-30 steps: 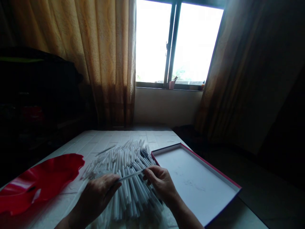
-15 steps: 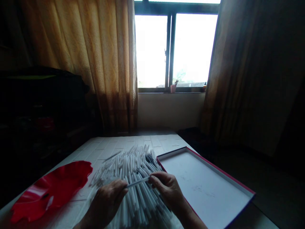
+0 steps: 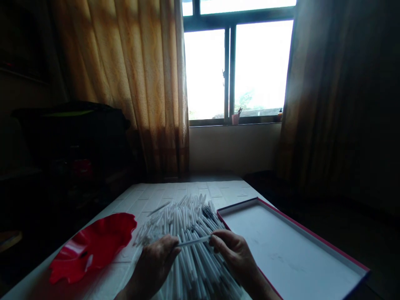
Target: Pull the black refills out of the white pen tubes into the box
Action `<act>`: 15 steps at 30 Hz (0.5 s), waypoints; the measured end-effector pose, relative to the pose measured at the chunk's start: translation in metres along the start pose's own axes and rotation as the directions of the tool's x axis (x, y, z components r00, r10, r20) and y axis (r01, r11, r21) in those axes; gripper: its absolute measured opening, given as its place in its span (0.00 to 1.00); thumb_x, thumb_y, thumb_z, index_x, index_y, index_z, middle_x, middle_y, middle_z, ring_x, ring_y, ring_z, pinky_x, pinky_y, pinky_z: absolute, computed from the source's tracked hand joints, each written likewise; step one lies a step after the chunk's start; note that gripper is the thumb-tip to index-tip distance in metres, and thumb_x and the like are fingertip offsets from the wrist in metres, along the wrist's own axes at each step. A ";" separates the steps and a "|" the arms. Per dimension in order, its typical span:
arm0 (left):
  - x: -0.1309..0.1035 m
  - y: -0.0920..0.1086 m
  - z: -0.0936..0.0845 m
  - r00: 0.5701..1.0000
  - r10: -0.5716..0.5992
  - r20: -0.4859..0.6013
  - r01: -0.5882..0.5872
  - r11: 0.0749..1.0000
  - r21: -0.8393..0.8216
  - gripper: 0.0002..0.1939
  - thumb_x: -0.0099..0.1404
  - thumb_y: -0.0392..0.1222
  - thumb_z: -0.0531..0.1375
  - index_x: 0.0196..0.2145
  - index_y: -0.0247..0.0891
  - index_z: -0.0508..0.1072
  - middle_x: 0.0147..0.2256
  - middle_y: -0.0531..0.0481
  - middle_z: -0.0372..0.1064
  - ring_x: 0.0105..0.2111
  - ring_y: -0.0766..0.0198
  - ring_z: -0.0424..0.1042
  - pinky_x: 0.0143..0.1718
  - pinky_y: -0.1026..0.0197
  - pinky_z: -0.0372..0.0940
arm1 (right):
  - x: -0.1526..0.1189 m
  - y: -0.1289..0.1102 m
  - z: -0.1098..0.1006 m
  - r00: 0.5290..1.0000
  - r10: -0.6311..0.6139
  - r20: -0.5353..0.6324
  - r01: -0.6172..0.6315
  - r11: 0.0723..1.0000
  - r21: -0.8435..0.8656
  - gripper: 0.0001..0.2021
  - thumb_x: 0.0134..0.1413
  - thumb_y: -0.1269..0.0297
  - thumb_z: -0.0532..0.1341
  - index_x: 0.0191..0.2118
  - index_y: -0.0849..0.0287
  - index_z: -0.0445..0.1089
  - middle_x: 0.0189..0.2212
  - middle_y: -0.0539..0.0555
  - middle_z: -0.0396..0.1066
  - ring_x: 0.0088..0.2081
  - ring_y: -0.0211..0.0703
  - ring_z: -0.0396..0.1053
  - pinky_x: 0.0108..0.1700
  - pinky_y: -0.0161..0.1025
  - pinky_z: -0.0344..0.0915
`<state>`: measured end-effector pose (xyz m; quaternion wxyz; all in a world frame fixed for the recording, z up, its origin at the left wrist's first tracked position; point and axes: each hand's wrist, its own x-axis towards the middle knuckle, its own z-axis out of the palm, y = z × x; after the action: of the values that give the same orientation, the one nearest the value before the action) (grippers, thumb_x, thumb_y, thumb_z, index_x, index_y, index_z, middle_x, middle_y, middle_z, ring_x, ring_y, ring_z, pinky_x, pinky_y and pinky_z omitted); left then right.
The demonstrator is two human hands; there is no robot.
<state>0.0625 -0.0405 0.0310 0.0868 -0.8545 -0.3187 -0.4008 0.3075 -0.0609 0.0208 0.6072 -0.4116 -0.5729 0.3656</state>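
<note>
A slim whitish tube (image 3: 195,241) is stretched level between my two hands, above a large heap of similar tubes (image 3: 190,266). My left hand (image 3: 158,260) pinches its left end between thumb and fingers. At the other end, the thumb and fingertips of my right hand (image 3: 236,254) are closed on it. Some dark thin pieces (image 3: 208,213) lie among the heap's tubes toward the back right.
A red wavy-edged dish (image 3: 93,246) sits on the white brick-patterned table (image 3: 140,196) at the left. To the right lies a shallow white tray (image 3: 281,241) with a red rim. Beyond are curtains, a window and a pink cup (image 3: 235,119) on the sill.
The whole view has shifted, so the table and hands appear further right and slightly lower. Both hands keep the same hold on the tube.
</note>
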 end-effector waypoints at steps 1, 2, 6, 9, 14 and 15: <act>0.001 0.001 -0.001 1.000 -0.003 0.006 0.003 1.000 0.004 0.17 0.78 0.50 0.46 0.37 0.44 0.70 0.29 0.52 0.76 0.27 0.62 0.80 0.28 0.65 0.70 | 0.000 0.000 0.000 1.000 0.006 0.011 -0.006 1.000 -0.003 0.23 0.51 0.42 0.67 0.30 0.61 0.80 0.24 0.55 0.75 0.26 0.43 0.67 0.30 0.38 0.65; 0.002 0.002 -0.002 1.000 -0.006 0.011 0.006 1.000 0.008 0.18 0.78 0.49 0.45 0.36 0.44 0.69 0.28 0.53 0.76 0.26 0.62 0.79 0.27 0.65 0.70 | -0.001 0.001 0.000 1.000 0.011 0.017 -0.011 1.000 -0.002 0.23 0.51 0.41 0.67 0.30 0.60 0.80 0.24 0.55 0.75 0.26 0.43 0.67 0.30 0.38 0.66; 0.001 0.006 -0.004 1.000 -0.023 0.021 0.022 1.000 0.019 0.18 0.78 0.52 0.45 0.36 0.44 0.67 0.24 0.54 0.74 0.22 0.63 0.77 0.22 0.65 0.66 | -0.001 0.003 0.002 0.999 0.019 -0.028 -0.019 0.999 0.029 0.24 0.48 0.39 0.67 0.28 0.59 0.80 0.22 0.55 0.75 0.25 0.43 0.67 0.28 0.38 0.66; -0.002 0.006 -0.002 1.000 -0.026 0.002 0.026 0.999 0.030 0.18 0.76 0.58 0.47 0.40 0.44 0.66 0.26 0.53 0.74 0.22 0.62 0.76 0.21 0.63 0.66 | -0.002 0.000 0.005 0.996 0.053 -0.079 -0.047 0.996 0.071 0.24 0.43 0.38 0.69 0.28 0.58 0.81 0.22 0.55 0.75 0.23 0.44 0.69 0.27 0.38 0.67; 0.000 0.005 -0.001 1.000 0.000 -0.012 0.000 0.999 0.041 0.21 0.78 0.53 0.43 0.34 0.43 0.68 0.27 0.50 0.74 0.25 0.61 0.76 0.26 0.63 0.67 | -0.006 -0.008 0.008 0.985 0.064 -0.162 -0.050 0.995 0.089 0.23 0.38 0.39 0.72 0.28 0.57 0.81 0.21 0.54 0.77 0.23 0.44 0.71 0.27 0.37 0.70; 0.001 0.005 -0.002 1.000 0.001 -0.010 -0.001 0.999 0.042 0.22 0.78 0.52 0.43 0.33 0.43 0.68 0.26 0.51 0.73 0.25 0.62 0.76 0.26 0.63 0.66 | -0.006 -0.009 0.008 0.984 0.060 -0.165 -0.048 0.996 0.078 0.22 0.38 0.40 0.72 0.28 0.57 0.81 0.21 0.54 0.77 0.23 0.45 0.71 0.27 0.37 0.71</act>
<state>0.0652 -0.0443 0.0335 0.1065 -0.8506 -0.3263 -0.3982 0.2989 -0.0696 0.0268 0.6578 -0.4336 -0.4945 0.3670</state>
